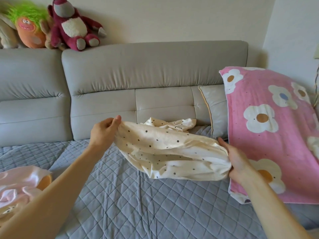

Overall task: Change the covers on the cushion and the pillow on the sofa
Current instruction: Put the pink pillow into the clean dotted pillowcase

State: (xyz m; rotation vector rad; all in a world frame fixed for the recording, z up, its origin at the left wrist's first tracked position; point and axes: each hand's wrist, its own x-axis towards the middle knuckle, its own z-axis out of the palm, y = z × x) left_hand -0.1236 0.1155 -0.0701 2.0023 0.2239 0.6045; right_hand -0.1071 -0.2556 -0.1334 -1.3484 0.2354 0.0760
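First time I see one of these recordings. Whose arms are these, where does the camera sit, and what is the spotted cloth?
No machine here: a person wears one camera on the head, looking forward and down, so the arms are their own. The left hand and right hand each hold an end of a cream dotted cover above the quilted sofa seat. A pink flowered pillow leans at the right; a pink cloth lies lower left.

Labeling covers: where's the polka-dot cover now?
Head view, centre: polka-dot cover held between left hand and right hand over the quilted seat, left of the pink flowered pillow.
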